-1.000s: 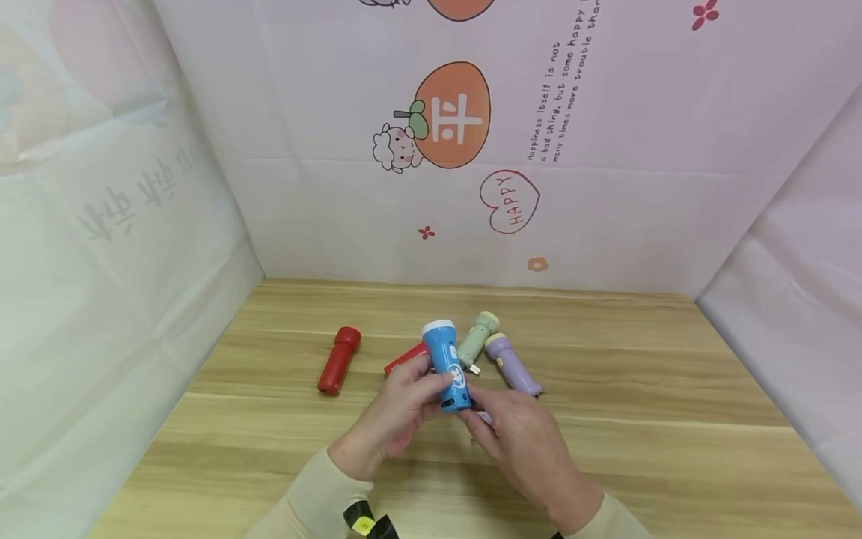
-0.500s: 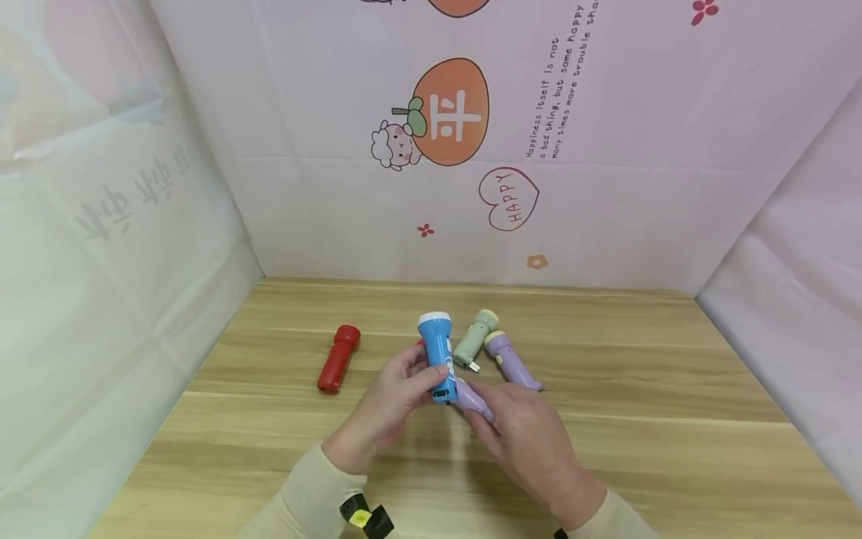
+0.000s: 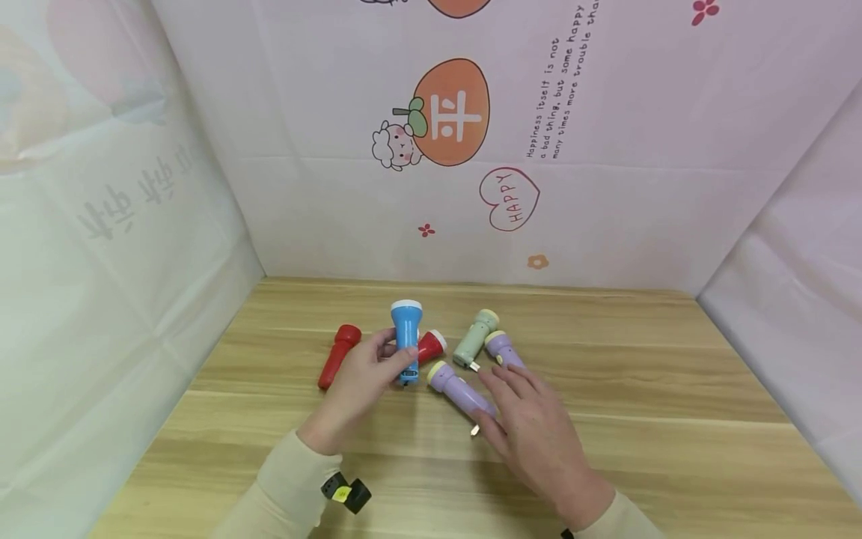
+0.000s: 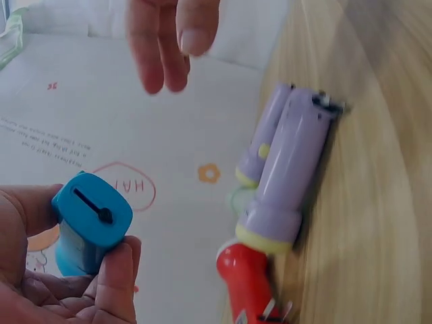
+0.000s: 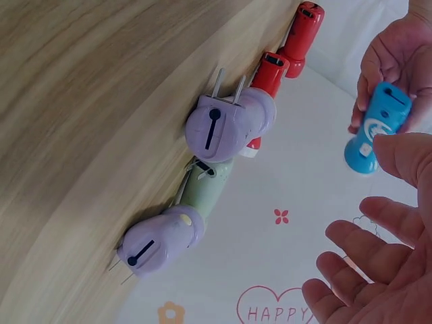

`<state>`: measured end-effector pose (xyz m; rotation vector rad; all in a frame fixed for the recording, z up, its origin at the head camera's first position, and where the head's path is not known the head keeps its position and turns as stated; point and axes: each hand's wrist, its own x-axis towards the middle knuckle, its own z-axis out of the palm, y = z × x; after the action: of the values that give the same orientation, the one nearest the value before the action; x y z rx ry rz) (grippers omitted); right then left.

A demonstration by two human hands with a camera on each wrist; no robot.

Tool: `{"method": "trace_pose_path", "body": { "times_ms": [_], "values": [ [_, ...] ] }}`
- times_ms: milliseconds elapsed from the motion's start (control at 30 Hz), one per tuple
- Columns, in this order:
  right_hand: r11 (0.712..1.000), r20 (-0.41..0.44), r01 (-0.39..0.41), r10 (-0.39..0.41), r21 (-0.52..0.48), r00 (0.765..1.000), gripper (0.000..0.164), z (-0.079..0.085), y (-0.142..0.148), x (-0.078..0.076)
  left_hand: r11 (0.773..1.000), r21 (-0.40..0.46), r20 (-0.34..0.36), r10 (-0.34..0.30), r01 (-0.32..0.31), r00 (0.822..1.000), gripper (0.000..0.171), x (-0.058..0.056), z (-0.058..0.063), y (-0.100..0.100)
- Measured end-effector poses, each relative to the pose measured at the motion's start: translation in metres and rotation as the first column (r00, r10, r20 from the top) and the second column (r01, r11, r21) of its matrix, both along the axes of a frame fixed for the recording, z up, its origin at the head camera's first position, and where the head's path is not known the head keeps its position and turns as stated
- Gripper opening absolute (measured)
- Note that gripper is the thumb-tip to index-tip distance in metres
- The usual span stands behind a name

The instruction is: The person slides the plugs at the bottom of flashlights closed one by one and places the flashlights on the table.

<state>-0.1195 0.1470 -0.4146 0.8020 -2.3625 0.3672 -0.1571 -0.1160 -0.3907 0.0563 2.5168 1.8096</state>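
My left hand (image 3: 364, 374) grips a blue flashlight (image 3: 407, 329) with a white rim, held head-up above the table. In the left wrist view its blue base (image 4: 94, 209) faces the camera, with a black slot. My right hand (image 3: 532, 430) hovers with fingers spread and holds nothing. Just left of it lies a purple flashlight (image 3: 461, 393) with a yellow rim; its metal plug prongs (image 5: 229, 88) stick out in the right wrist view. A second purple flashlight (image 3: 503, 349) lies beyond the right fingers, partly covered by them.
A green flashlight (image 3: 477, 338) lies behind the nearer purple one. One red flashlight (image 3: 431, 345) with a white rim lies partly behind the blue one, another red flashlight (image 3: 340, 352) at left. Printed cloth walls (image 3: 606, 224) enclose the wooden table (image 3: 640, 389) at back and sides.
My left hand has moved left with the blue flashlight. My right hand has let go of the nearer purple flashlight, which now lies on the table, and its fingers have spread.
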Motion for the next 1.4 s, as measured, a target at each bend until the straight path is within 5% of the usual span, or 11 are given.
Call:
{"method": "trace_pose_path", "body": {
  "times_ms": [133, 267, 400, 600, 767, 1067, 1400],
  "values": [
    [1.0, -0.003, 0.003, -0.003, 0.003, 1.0, 0.051, 0.001, 0.0, 0.0, 0.985, -0.157, -0.046, 0.061, -0.067, 0.997, 0.07, -0.004, 0.001, -0.011],
    [1.0, 0.001, 0.011, -0.011, 0.006, 1.0, 0.054, 0.002, 0.001, 0.0, 0.94, -0.32, -0.123, 0.084, -0.119, 0.989, 0.062, -0.008, -0.001, -0.019],
    [0.999, 0.026, 0.044, -0.044, 0.021, 0.999, 0.062, 0.004, 0.002, 0.0, 0.846, -0.506, -0.209, 0.066, -0.165, 0.976, 0.047, -0.014, -0.008, -0.022],
    [0.995, 0.078, 0.084, -0.087, 0.046, 0.993, 0.07, 0.004, 0.005, 0.002, 0.654, -0.715, -0.317, 0.015, -0.249, 0.948, 0.037, -0.019, -0.023, -0.023],
    [0.996, 0.074, 0.076, -0.08, 0.044, 0.994, 0.07, 0.002, 0.004, 0.002, 0.552, -0.777, -0.369, -0.011, -0.302, 0.929, 0.037, -0.019, -0.033, -0.023],
    [0.997, 0.041, 0.072, -0.074, 0.041, 0.996, 0.069, 0.0, 0.002, 0.002, 0.425, -0.854, -0.336, -0.01, -0.3, 0.942, 0.037, -0.021, -0.043, -0.018],
    [0.996, 0.04, 0.072, -0.074, 0.046, 0.996, 0.07, -0.001, 0.001, 0.002, 0.289, -0.889, -0.376, -0.021, -0.354, 0.927, 0.016, -0.025, -0.053, -0.012]
  ]
}}
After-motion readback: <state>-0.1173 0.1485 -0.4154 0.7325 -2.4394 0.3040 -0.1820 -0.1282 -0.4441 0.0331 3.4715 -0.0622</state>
